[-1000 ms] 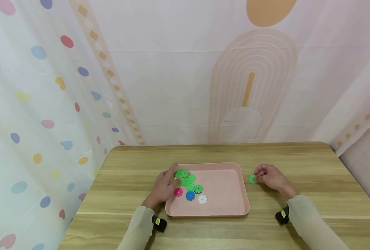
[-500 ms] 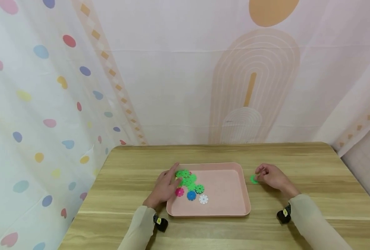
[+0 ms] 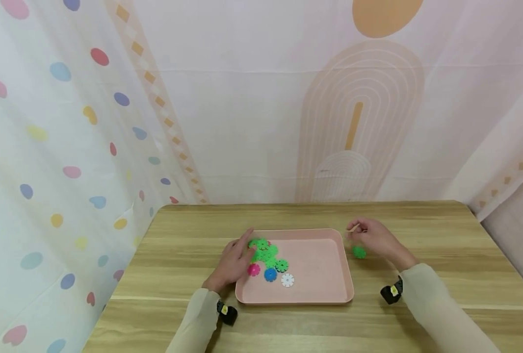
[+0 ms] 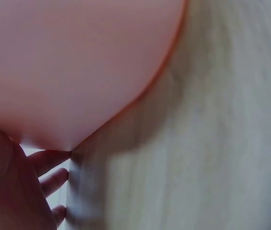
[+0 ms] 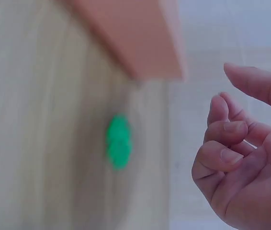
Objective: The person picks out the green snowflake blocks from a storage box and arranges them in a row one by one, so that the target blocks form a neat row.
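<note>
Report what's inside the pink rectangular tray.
Piled green notched discs, a magenta notched disc, a blue notched disc and a white notched disc. What the left hand and pile cover is hidden.

No text, brand or number can be read; the yellow patches (image 3: 394, 290) on the black wrist cameras (image 3: 230, 316) are too small to make out.

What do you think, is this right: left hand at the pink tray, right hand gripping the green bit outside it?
One slip: the right hand isn't gripping the green bit; the right wrist view shows it on the table, apart from the fingers. The rest stands.
</note>
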